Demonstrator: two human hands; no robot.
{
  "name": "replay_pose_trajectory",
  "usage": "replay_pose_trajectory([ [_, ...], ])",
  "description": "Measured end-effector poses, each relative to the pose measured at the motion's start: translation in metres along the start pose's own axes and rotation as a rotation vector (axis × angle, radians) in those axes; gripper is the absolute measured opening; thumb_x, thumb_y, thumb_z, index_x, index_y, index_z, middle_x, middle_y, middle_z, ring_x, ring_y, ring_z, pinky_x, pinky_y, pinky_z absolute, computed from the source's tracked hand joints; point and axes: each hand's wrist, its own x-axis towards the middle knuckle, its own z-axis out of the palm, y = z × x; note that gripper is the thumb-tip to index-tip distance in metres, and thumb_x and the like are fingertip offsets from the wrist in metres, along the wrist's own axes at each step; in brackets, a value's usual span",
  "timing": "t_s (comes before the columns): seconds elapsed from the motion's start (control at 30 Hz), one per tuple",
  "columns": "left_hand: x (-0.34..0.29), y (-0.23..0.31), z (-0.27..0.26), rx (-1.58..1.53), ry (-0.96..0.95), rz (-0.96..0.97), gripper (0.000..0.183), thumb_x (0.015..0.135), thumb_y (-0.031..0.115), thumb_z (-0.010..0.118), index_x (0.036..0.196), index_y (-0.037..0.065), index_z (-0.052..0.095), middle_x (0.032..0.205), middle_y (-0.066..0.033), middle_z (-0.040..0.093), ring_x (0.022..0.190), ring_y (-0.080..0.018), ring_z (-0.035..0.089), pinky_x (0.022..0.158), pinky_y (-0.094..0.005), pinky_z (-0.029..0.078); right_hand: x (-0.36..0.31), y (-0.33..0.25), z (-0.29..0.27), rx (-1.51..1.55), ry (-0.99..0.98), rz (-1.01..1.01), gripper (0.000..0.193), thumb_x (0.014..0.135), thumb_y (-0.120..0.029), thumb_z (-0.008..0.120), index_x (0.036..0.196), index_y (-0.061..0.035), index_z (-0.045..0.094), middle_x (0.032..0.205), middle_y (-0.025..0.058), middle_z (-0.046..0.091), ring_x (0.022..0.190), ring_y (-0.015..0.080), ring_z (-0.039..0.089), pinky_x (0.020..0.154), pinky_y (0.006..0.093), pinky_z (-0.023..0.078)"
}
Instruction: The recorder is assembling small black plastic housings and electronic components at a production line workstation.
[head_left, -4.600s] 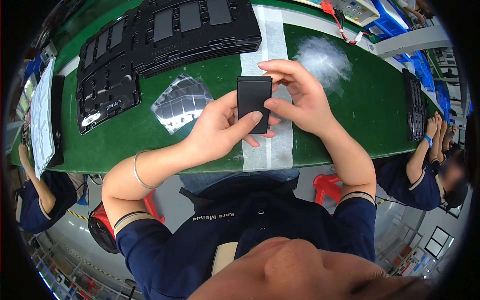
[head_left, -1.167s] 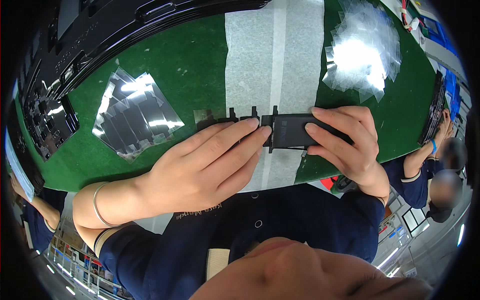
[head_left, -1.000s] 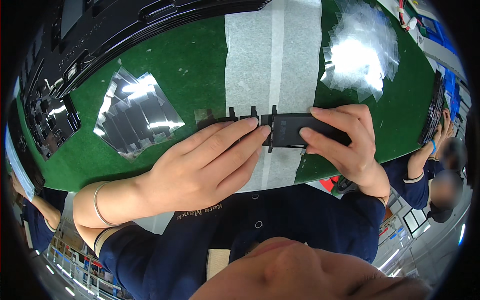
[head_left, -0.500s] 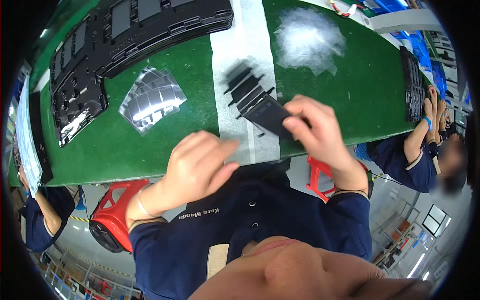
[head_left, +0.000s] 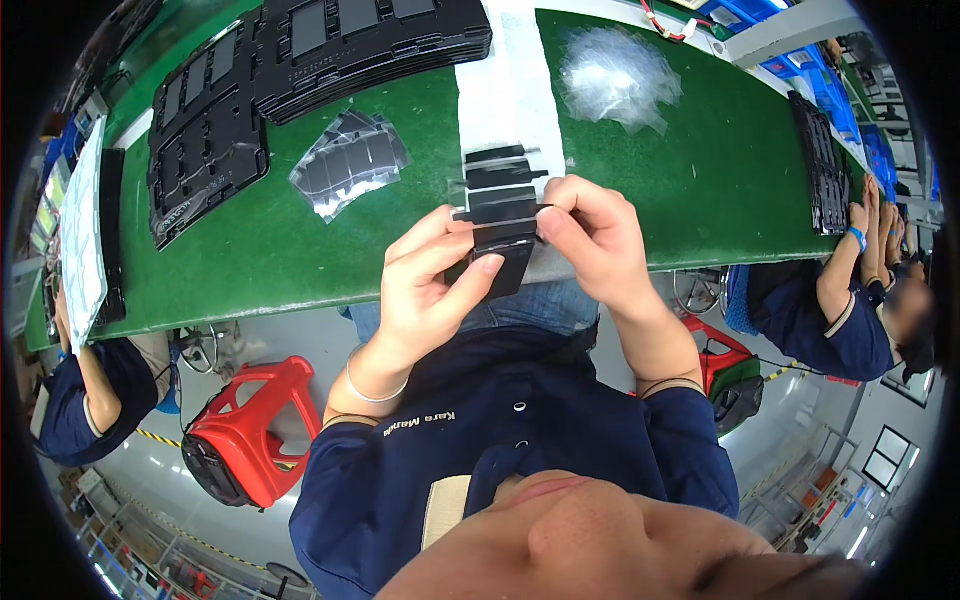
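In front of me, over the table's near edge, I hold a black flat rectangular pack (head_left: 512, 268) with a black tabbed strip (head_left: 503, 203) stretching away from its far end. The strip has several dark bands with tabs at the sides and looks blurred at its far end. My left hand (head_left: 428, 285) is closed on the left side, its thumb on the pack and its fingers along the strip. At the right edge, my right hand (head_left: 600, 240) pinches a side tab of the strip between thumb and forefinger. The pack's underside is hidden.
A white paper runner (head_left: 505, 90) crosses the green table (head_left: 720, 160). Clear film pieces (head_left: 620, 80) lie beyond my right hand, sheets of dark labels (head_left: 350, 165) at left. Stacked black trays (head_left: 375, 50) stand behind. Red stools (head_left: 255, 440) and co-workers (head_left: 815, 300) flank me.
My left hand has come in and closed on the pack. The pack has turned upright and moved closer to me; my right hand has shifted its grip to the strip's edge.
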Motion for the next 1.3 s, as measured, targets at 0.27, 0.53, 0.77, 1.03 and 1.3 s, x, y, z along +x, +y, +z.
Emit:
replay_pose_trajectory([
  [0.27,-0.004,-0.003,-0.002,-0.040,0.076,-0.067,0.010,0.073,-0.005,0.063,0.083,-0.007,0.059,0.080,-0.0077,0.055,0.068,-0.0102,0.049,0.057,-0.0199,0.039,0.016,0.021,-0.027,-0.631,0.161,0.089,0.016,0.076,-0.008,0.063,0.066,-0.0030,0.052,0.059,-0.0008,0.049,0.052,0.0092,0.043,0.045,0.0253,0.033],
  [0.53,0.000,-0.002,0.009,-0.184,0.057,0.020,0.015,0.070,-0.008,0.065,0.085,-0.005,0.060,0.084,-0.0089,0.053,0.073,-0.0126,0.052,0.063,-0.0229,0.045,-0.008,0.014,0.005,0.056,-0.056,-0.166,0.019,0.066,0.000,0.069,0.084,0.0021,0.062,0.072,0.0062,0.056,0.065,0.0133,0.053,0.060,0.0236,0.042],
  [0.77,0.005,0.000,0.007,-0.125,0.050,0.094,0.015,0.071,-0.008,0.064,0.085,-0.004,0.061,0.085,-0.0097,0.054,0.076,-0.0145,0.052,0.065,-0.0234,0.044,-0.009,0.011,0.007,-0.090,0.058,-0.323,0.019,0.066,0.002,0.068,0.085,0.0005,0.065,0.073,0.0065,0.058,0.066,0.0139,0.054,0.058,0.0241,0.043],
  [1.03,0.009,0.002,0.010,-0.111,0.141,0.214,0.015,0.066,-0.007,0.068,0.078,-0.002,0.062,0.078,-0.0086,0.055,0.072,-0.0155,0.053,0.062,-0.0247,0.043,-0.008,0.010,0.008,-0.176,0.133,-0.488,0.023,0.063,0.002,0.070,0.085,-0.0005,0.066,0.075,0.0071,0.058,0.065,0.0161,0.054,0.056,0.0254,0.042],
  [1.3,0.008,-0.002,0.024,0.149,0.326,0.455,0.022,0.059,-0.008,0.072,0.075,0.001,0.061,0.071,-0.0058,0.054,0.065,-0.0177,0.052,0.057,-0.0267,0.040,-0.011,0.009,0.023,-0.316,0.326,-0.646,0.020,0.059,-0.003,0.072,0.078,0.0002,0.064,0.067,0.0063,0.057,0.057,0.0186,0.053,0.050,0.0282,0.040],
])
